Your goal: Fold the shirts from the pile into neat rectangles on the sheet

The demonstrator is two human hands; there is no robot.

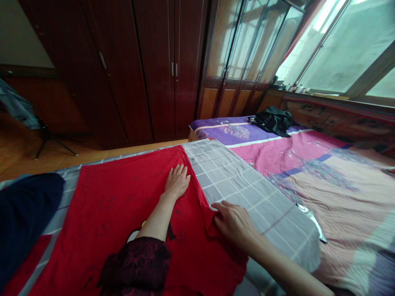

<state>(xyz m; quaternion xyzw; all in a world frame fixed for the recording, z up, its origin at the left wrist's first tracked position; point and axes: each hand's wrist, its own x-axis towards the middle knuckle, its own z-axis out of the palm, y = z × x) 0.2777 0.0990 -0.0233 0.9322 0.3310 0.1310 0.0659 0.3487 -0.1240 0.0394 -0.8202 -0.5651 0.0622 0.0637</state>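
Note:
A red cloth garment [114, 197] with faint dark markings lies spread over a grey checked cover [259, 193]. My left hand [178, 181] rests on the garment near its far right part, palm down, fingers slightly apart. At the garment's right edge, my right hand [233, 222] has thumb and fingers closed on the red fabric, which bunches up there. A black and white print with a bit of yellow shows partly beside my left forearm; the forearm and dark sleeve hide the rest.
Dark blue cloth [31, 209] lies at the left. To the right, a bed [327, 181] with a pink and purple spread holds a black garment [273, 120] and a shiny object [312, 222]. Wardrobes [157, 82] stand behind; a tripod stand [46, 133] is at far left.

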